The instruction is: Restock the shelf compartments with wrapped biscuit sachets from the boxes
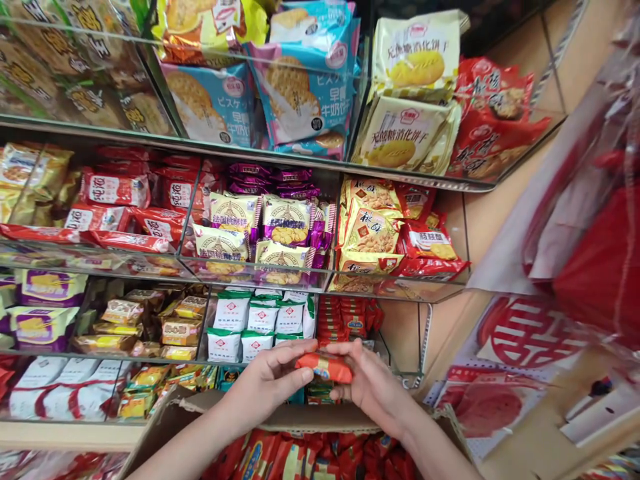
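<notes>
A small red packet (325, 367) is held between my two hands, above an open cardboard box. My left hand (283, 373) has its thumb and fingers on the packet's left end. The fingers of my right hand (363, 373) close on its right end. Many red packets (300, 457) fill the box (320, 419) below my wrists. Just behind my hands, similar red packets (345, 320) stand stacked in a shelf compartment, beside white and green packets (260, 317).
Glass-fronted shelves (270, 270) with biscuit packets rise in front, the top shelf edge (300, 158) jutting out. Red decorations (595, 253) in clear plastic hang at the right. A printed red paper (525, 333) is below them.
</notes>
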Demonstrator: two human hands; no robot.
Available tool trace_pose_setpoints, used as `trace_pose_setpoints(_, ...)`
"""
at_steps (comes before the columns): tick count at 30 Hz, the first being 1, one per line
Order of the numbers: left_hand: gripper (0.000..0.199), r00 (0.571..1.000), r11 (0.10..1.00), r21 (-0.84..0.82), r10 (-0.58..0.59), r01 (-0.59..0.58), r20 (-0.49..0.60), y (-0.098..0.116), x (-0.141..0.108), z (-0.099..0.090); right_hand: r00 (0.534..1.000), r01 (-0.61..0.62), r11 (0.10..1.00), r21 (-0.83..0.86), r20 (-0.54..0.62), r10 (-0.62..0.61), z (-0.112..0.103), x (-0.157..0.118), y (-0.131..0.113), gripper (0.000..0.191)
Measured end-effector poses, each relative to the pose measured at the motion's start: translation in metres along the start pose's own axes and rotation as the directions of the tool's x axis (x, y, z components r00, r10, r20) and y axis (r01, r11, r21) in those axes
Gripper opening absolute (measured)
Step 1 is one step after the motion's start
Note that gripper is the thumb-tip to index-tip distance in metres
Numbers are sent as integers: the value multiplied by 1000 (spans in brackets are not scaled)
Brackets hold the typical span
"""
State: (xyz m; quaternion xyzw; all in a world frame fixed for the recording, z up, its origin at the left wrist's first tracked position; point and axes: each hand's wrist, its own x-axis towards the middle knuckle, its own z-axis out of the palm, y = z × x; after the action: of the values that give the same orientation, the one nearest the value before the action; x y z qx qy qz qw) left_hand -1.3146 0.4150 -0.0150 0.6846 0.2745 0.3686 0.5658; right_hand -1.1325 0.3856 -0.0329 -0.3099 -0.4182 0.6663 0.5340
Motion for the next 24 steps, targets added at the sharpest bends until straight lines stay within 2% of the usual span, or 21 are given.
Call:
trace_pose_setpoints(3, 30, 1000, 999, -37, 16, -15, 26, -4, 1, 1, 999, -16, 997, -74, -40, 13, 2, 0, 4, 41)
trace_pose_setpoints(5, 37, 999, 994, -102, -37, 41, 35, -7, 2, 2, 994, 55, 991, -126, -81, -66, 2, 1, 7, 54)
trace_pose_setpoints(8, 47, 995, 979, -177, -92, 96, 33, -11, 5, 3, 972, 121, 973, -195, -174, -156, 2, 2, 8, 62)
trace_pose_setpoints(10, 54, 997, 975, -208, -78, 80, 20, -12, 5, 3, 966, 105, 977, -183, -214, -144, 0, 2, 7, 60)
trace_pose_setpoints(13, 63, 998, 972, -229, -63, 61, -2, -11, 6, 4, 971, 93, 985, -147, -206, -123, -3, 1, 6, 46)
trace_pose_setpoints(17, 52, 994, 974, -202, -107, 106, 7, -10, 7, 5, 980, 62, 976, -207, -174, -99, -4, -2, 8, 38)
trace_pose_setpoints(20, 43, 991, 980, -147, -134, 133, 2, -10, 8, 4, 985, 33, 951, -308, -150, -83, -5, -1, 0, 36)
trace_pose_setpoints(22, 37, 988, 984, -92, -154, 152, -21, -11, 9, 3, 978, 52, 907, -417, -162, -130, -10, 2, -14, 34)
trace_pose_setpoints(24, 32, 986, 987, -27, -160, 159, -50, -11, 10, 2, 943, 105, 828, -551, -209, -259, -20, 10, -31, 32)
